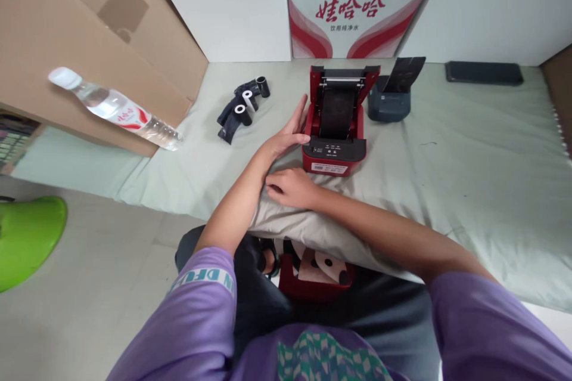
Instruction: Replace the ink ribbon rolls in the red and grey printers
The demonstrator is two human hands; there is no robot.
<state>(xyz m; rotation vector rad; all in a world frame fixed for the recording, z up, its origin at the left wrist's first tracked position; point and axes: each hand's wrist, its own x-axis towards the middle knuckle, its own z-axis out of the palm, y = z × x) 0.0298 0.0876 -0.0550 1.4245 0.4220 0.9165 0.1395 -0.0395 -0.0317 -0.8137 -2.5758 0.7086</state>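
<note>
A red-and-black label printer [333,154] sits on the cloth with its lid raised. A black strip [337,112] lies inside it. Against the printer's left side rests my left hand [292,130], fingers stretched out along the case and thumb at the front panel's corner. My right hand [292,187] lies on the cloth just in front of the printer, below my left wrist. Its fingers are curled in, and nothing shows in them. Right of the printer stands a small dark device [389,104] with a black sheet [406,74] sticking up from it.
Several small rolls with black film [241,115] lie to the left. A water bottle [120,110] leans by a cardboard box [89,41]. White cartons [357,11] line the back. A black phone-like slab [485,73] lies far right. A green seat [29,241] stands at lower left.
</note>
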